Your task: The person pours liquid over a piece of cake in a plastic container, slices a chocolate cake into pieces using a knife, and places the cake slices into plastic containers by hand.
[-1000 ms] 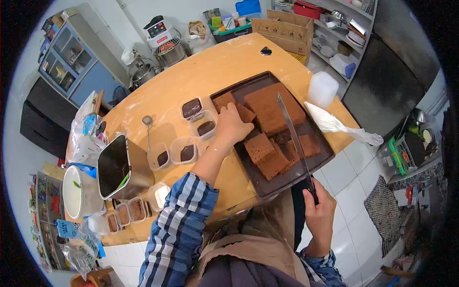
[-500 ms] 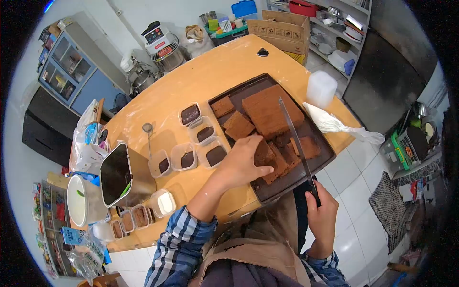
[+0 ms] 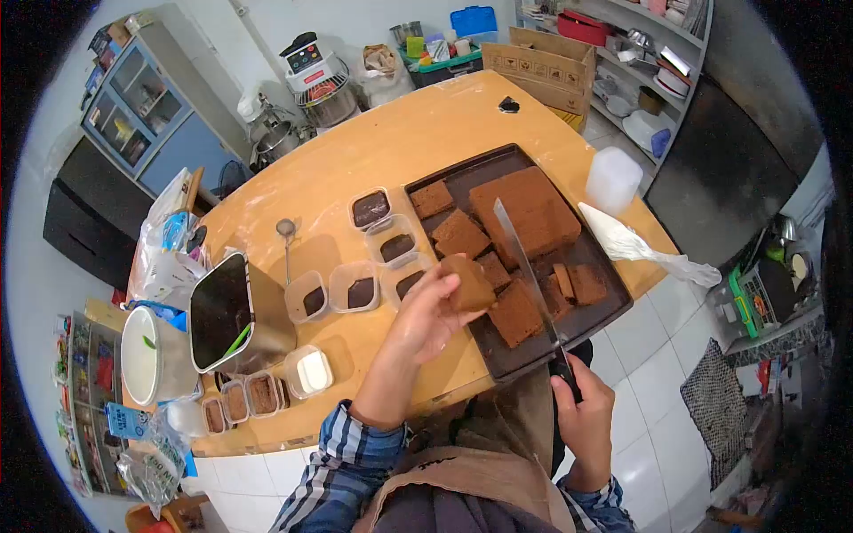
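Note:
My left hand [image 3: 424, 311] is closed around a piece of chocolate cake [image 3: 469, 284], raised above the left edge of a dark baking tray [image 3: 498, 369]. In my right hand [image 3: 584, 409] is the black handle of a long knife [image 3: 526, 253], its blade slanting up over the tray. A large block of chocolate cake [image 3: 524, 213] lies at the tray's far side, with several cut pieces [image 3: 460, 233] around it. Left of the tray stand clear plastic cups [image 3: 354, 286] with dark contents, one partly hidden behind my left hand.
A steel container [image 3: 267, 311] and a white bucket [image 3: 160, 355] stand at the left, near filled cups [image 3: 264, 395] and a cup of white cream [image 3: 311, 373]. A small strainer [image 3: 286, 228] lies mid-table. Right of the tray are a piping bag [image 3: 631, 240] and a white jug [image 3: 613, 179].
My left hand has lifted a cake piece off the tray and turned it palm up, moving slightly left. The knife remains in my right hand. The whole view has shifted a little.

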The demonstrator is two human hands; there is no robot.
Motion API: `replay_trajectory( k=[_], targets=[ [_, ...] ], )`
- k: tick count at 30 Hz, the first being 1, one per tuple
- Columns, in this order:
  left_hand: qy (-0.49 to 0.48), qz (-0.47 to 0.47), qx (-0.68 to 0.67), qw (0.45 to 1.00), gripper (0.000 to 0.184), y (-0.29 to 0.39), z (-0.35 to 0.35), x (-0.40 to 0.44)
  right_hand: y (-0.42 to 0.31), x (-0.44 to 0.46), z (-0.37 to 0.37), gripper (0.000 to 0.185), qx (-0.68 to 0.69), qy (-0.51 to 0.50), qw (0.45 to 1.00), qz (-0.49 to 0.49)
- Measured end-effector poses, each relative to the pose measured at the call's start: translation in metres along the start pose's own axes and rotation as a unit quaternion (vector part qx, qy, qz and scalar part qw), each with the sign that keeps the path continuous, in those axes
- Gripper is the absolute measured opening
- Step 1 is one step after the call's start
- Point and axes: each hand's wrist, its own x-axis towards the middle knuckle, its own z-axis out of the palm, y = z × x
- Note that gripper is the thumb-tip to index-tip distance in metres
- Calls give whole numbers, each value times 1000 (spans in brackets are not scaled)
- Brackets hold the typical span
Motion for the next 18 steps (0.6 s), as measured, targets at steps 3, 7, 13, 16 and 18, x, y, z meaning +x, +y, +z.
replay_trajectory(
  k=[3,7,13,16,18],
  targets=[
    [-56,-16,-110,992,56,-4,-7,1,-1,-2,5,29,2,-9,1000,-24],
    [-86,-44,-223,970,57,-1,-4,-3,-1,-5,9,29,-8,-10,999,-44],
    [-62,15,-278,959,55,-12,-7,2,-1,-4,12,30,-8,-17,999,-49],
    [-73,35,-309,948,57,-16,-12,3,-4,-4,14,28,-11,-17,999,-47],
    [-79,48,-335,938,59,-17,-11,1,-6,-4,17,27,-12,-15,998,-53]
  ],
)
